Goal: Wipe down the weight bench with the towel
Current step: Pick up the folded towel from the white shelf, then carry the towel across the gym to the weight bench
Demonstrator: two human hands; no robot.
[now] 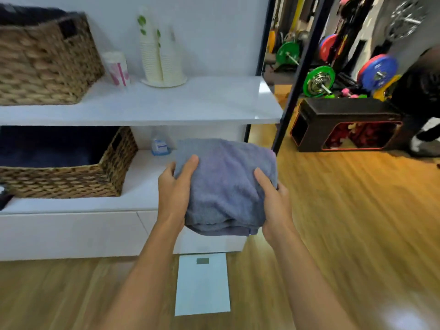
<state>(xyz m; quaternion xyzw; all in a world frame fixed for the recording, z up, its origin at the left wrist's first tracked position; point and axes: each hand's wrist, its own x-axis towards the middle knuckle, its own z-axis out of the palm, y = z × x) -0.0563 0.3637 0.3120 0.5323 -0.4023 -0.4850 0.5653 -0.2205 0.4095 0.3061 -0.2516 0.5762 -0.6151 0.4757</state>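
Head view: your left hand [175,189] and right hand [273,203] each grip one side of the folded grey-blue towel [226,184], thumbs on top. Left of your left hand, a wicker basket [71,182] sits on the white shelf [142,186]. Below both hands, a white scale [202,284] lies on the wood floor [345,210]. Beyond your right hand stand coloured weight plates [378,72].

The towel [226,182] hides fingers of the left hand [175,186] and right hand [273,198]; the weight plates [378,72] are blurred.
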